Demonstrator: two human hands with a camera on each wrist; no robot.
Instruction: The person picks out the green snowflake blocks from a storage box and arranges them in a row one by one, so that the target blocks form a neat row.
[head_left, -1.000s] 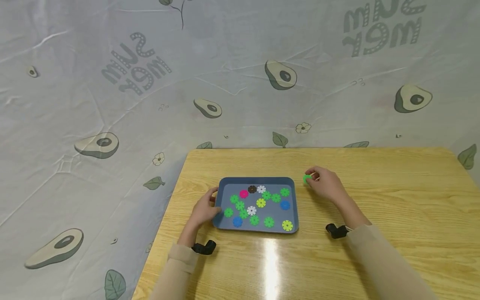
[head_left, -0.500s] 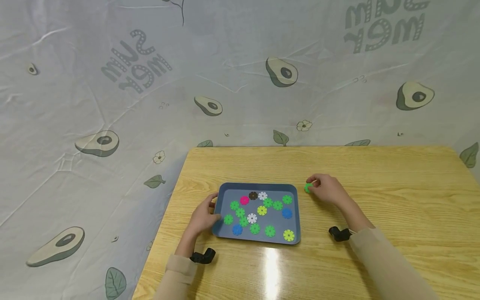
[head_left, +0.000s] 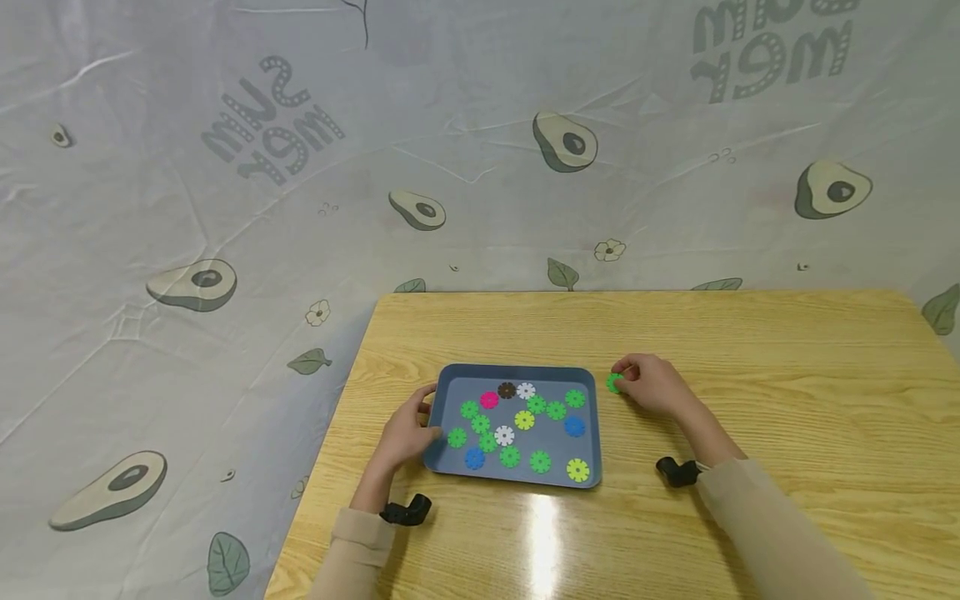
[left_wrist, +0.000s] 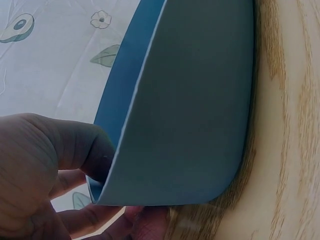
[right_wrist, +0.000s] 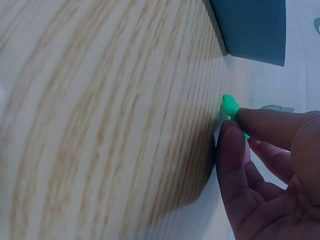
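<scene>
The grey-blue tray (head_left: 512,373) lies on the table, holding several flat notched plastic discs in green, blue, yellow, white, pink and brown. My left hand (head_left: 408,427) grips the tray's left side; in the left wrist view the thumb (left_wrist: 92,147) hooks over the rim and the other fingers are outside, partly hidden. Just right of the tray, my right hand (head_left: 651,385) pinches a green notched disc (head_left: 614,382) between thumb and fingers. Seen from the right wrist, that green disc (right_wrist: 230,106) is close to the tabletop; contact with it is hard to tell.
The wooden table (head_left: 787,392) extends well to the right of the tray. Behind and to the left hangs a pale cloth (head_left: 480,150) printed with avocados and leaves. A black wrist device sits on each wrist.
The tray and my left hand have come slightly closer to me. My right hand has also moved nearer, with the green disc still between its fingers.
</scene>
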